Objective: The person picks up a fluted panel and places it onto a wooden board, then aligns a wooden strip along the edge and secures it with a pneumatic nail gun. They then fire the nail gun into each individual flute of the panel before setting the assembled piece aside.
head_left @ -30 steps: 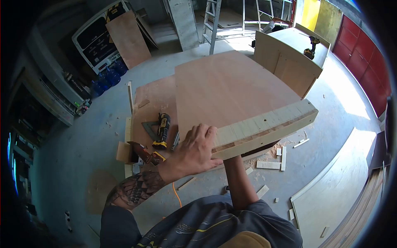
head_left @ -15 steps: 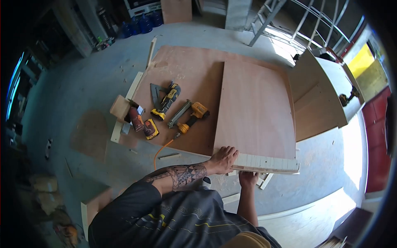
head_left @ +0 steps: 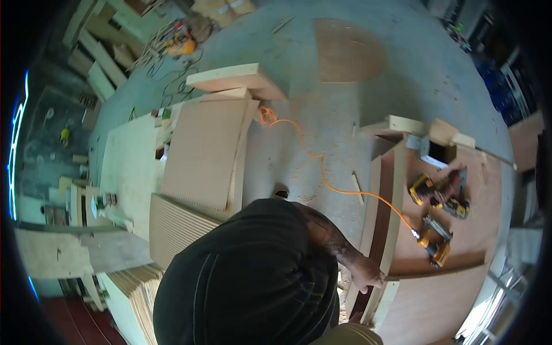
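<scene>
My left hand (head_left: 368, 275) is at the near corner of a pale plywood panel (head_left: 434, 307), with its fingers closed at the panel's edge strip. The panel lies on a larger brown plywood board (head_left: 483, 230). Only a sliver of my right hand (head_left: 356, 317) shows, low by the panel's near edge, and its fingers are mostly hidden. On the board beyond my left hand lie a yellow nail gun (head_left: 434, 250) joined to an orange air hose (head_left: 356, 192), a yellow-and-black cordless tool (head_left: 454, 207) and a dark red tool (head_left: 448, 187).
Ribbed panels (head_left: 204, 152) are stacked to my left, beside a pale plywood sheet (head_left: 129, 167). A wooden box piece (head_left: 241, 80) stands past them. A rounded plywood offcut (head_left: 348, 52) lies on the grey floor (head_left: 402, 29). Blue water bottles (head_left: 494, 86) stand at the far right.
My head has turned left, so the board and tools now appear at the right and the ribbed panels have come into view. My left hand stays by the panel's near edge.
</scene>
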`<action>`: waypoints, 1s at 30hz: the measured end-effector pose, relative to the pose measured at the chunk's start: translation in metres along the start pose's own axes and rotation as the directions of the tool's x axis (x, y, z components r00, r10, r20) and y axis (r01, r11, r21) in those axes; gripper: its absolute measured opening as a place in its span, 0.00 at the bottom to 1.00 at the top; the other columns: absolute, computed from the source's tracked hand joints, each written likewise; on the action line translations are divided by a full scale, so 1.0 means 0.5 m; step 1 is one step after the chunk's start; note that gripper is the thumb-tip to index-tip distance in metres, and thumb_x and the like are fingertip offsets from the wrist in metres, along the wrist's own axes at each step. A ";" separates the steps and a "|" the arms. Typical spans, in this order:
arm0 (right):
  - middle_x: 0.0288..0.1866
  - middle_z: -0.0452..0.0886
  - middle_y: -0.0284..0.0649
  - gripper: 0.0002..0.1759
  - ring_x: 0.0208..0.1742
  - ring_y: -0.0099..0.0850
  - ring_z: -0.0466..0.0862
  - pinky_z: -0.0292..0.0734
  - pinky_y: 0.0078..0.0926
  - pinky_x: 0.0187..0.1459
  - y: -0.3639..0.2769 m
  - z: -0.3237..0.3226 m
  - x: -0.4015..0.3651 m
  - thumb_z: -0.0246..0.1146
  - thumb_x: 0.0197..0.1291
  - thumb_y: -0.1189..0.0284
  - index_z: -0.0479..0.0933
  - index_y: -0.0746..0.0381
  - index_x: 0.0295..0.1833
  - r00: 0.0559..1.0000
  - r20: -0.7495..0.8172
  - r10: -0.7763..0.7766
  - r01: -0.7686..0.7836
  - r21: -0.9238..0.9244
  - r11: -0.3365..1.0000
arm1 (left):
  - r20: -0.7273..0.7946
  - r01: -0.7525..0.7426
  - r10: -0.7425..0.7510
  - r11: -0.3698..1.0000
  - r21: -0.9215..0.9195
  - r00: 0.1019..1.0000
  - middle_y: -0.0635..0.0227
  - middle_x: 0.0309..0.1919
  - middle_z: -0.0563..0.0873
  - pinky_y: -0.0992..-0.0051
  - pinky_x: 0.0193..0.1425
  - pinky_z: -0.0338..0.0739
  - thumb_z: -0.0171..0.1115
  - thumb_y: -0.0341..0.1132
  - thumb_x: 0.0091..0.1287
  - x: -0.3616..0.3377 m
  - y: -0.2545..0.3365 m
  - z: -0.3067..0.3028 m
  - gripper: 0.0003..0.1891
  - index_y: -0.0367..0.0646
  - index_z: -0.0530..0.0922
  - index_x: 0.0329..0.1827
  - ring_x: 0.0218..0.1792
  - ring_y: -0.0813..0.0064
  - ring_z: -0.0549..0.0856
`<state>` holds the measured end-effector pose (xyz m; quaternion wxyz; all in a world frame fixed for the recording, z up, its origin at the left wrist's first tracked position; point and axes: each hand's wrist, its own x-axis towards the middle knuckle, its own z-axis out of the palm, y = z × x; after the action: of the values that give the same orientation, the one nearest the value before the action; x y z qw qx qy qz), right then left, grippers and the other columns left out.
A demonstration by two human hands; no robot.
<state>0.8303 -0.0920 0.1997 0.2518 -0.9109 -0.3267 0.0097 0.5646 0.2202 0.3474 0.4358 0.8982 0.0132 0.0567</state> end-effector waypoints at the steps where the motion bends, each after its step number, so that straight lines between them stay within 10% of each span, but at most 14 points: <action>1: 0.83 0.73 0.51 0.46 0.83 0.57 0.71 0.73 0.67 0.74 -0.059 0.014 0.020 0.64 0.77 0.52 0.52 0.48 0.93 0.995 0.103 -0.009 0.008 0.018 1.000 | -0.046 0.063 -0.067 0.996 -0.070 0.997 0.48 0.53 0.84 0.52 0.62 0.82 0.71 0.45 0.70 -0.087 -0.010 -0.018 0.27 0.34 0.79 0.64 0.58 0.46 0.87; 6: 0.83 0.74 0.50 0.45 0.82 0.55 0.73 0.71 0.63 0.76 -0.385 0.098 0.074 0.61 0.79 0.49 0.53 0.50 0.92 0.799 0.599 -0.044 0.051 0.006 0.999 | -0.347 0.454 -0.562 0.821 -0.347 0.751 0.41 0.55 0.87 0.48 0.66 0.80 0.67 0.45 0.75 -0.612 -0.102 -0.005 0.23 0.34 0.82 0.62 0.61 0.41 0.86; 7: 0.82 0.74 0.50 0.45 0.82 0.55 0.73 0.71 0.63 0.76 -0.461 0.111 0.075 0.60 0.79 0.48 0.53 0.50 0.92 0.732 0.680 -0.036 0.064 -0.016 0.998 | -0.587 0.514 -0.641 0.760 -0.398 0.494 0.41 0.57 0.88 0.49 0.67 0.80 0.64 0.43 0.77 -0.713 -0.162 0.100 0.22 0.35 0.82 0.65 0.61 0.42 0.86; 9: 0.82 0.75 0.50 0.44 0.81 0.54 0.74 0.70 0.61 0.77 -0.586 0.169 0.059 0.59 0.80 0.46 0.54 0.50 0.92 0.591 0.806 0.011 0.081 -0.073 0.994 | -0.357 0.489 -0.925 0.254 -0.835 -0.129 0.48 0.69 0.85 0.52 0.72 0.80 0.71 0.47 0.72 -0.932 -0.163 0.189 0.32 0.42 0.78 0.76 0.69 0.46 0.84; 10: 0.82 0.75 0.50 0.44 0.81 0.54 0.74 0.70 0.60 0.77 -0.641 0.199 0.047 0.58 0.80 0.46 0.54 0.51 0.92 0.521 0.852 0.047 0.085 -0.107 0.991 | -0.392 0.571 -0.872 0.169 -0.803 -0.292 0.44 0.69 0.83 0.52 0.70 0.82 0.70 0.47 0.73 -1.044 -0.166 0.234 0.32 0.39 0.77 0.76 0.70 0.47 0.84; 11: 0.82 0.75 0.50 0.44 0.81 0.53 0.75 0.69 0.60 0.77 -0.692 0.232 0.029 0.58 0.80 0.45 0.54 0.51 0.92 0.452 0.888 0.088 0.083 -0.140 0.987 | -0.323 0.414 -0.605 -0.012 -0.910 -0.728 0.38 0.67 0.82 0.50 0.68 0.83 0.71 0.48 0.73 -1.103 -0.158 0.320 0.30 0.36 0.79 0.70 0.69 0.41 0.84; 13: 0.81 0.76 0.50 0.44 0.80 0.53 0.75 0.69 0.58 0.78 -0.778 0.294 -0.015 0.56 0.81 0.43 0.55 0.51 0.92 0.313 0.932 0.184 0.075 -0.218 0.973 | 0.088 0.061 -0.427 -0.323 -0.944 -0.900 0.35 0.68 0.80 0.46 0.74 0.80 0.71 0.51 0.73 -1.254 -0.157 0.457 0.38 0.33 0.71 0.76 0.70 0.32 0.81; 16: 0.81 0.77 0.50 0.44 0.80 0.52 0.76 0.68 0.56 0.79 -0.811 0.415 -0.070 0.55 0.82 0.41 0.56 0.52 0.91 0.111 0.932 0.344 0.040 -0.350 0.936 | 0.494 -0.348 -0.259 -0.453 -0.821 -0.830 0.29 0.72 0.77 0.45 0.79 0.75 0.67 0.53 0.68 -1.355 -0.089 0.551 0.46 0.21 0.65 0.76 0.73 0.32 0.80; 19: 0.76 0.80 0.50 0.36 0.72 0.46 0.82 0.70 0.51 0.77 -1.053 0.358 -0.125 0.57 0.82 0.46 0.67 0.55 0.84 0.226 0.974 -0.028 -0.288 0.094 0.953 | 0.575 -0.372 -0.398 -0.480 -0.795 -0.715 0.31 0.74 0.77 0.48 0.80 0.75 0.70 0.58 0.63 -1.408 -0.133 0.758 0.55 0.18 0.61 0.80 0.76 0.35 0.78; 21: 0.74 0.81 0.48 0.34 0.70 0.44 0.82 0.68 0.49 0.78 -1.144 0.365 -0.146 0.60 0.79 0.46 0.71 0.55 0.80 0.250 0.963 -0.098 -0.364 0.188 0.912 | 0.687 -0.692 -0.414 -0.166 -0.702 -0.597 0.34 0.78 0.75 0.48 0.80 0.75 0.77 0.58 0.61 -1.397 -0.120 0.742 0.60 0.22 0.57 0.84 0.77 0.37 0.78; 26: 0.65 0.87 0.48 0.36 0.62 0.40 0.86 0.77 0.43 0.67 -1.205 0.475 -0.261 0.61 0.78 0.44 0.72 0.55 0.80 0.067 0.998 -0.018 0.031 0.016 0.999 | 0.777 -0.823 -0.287 0.086 -0.562 -0.561 0.35 0.78 0.74 0.49 0.80 0.76 0.80 0.58 0.61 -1.383 -0.081 0.618 0.62 0.25 0.55 0.87 0.81 0.42 0.73; 28: 0.67 0.86 0.49 0.39 0.62 0.41 0.86 0.77 0.44 0.65 -1.209 0.592 -0.349 0.64 0.76 0.41 0.72 0.57 0.79 -0.086 0.988 0.132 0.191 -0.114 0.975 | 0.881 -0.912 -0.240 0.167 -0.376 -0.407 0.36 0.79 0.72 0.52 0.78 0.76 0.81 0.59 0.62 -1.380 -0.071 0.569 0.64 0.24 0.51 0.87 0.82 0.47 0.71; 30: 0.73 0.82 0.49 0.45 0.65 0.41 0.85 0.77 0.48 0.65 -1.217 0.731 -0.472 0.64 0.75 0.38 0.67 0.58 0.82 -0.234 0.954 0.190 0.301 -0.115 0.947 | 0.812 -0.840 -0.217 0.151 -0.521 -0.542 0.36 0.78 0.72 0.53 0.77 0.77 0.80 0.58 0.63 -1.362 -0.103 0.677 0.64 0.23 0.49 0.86 0.80 0.50 0.72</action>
<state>0.2188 0.3329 0.1290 -0.2477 -0.5622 -0.4368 0.6571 -0.0723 -0.0620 0.0376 -0.2325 0.4750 -0.7561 -0.3854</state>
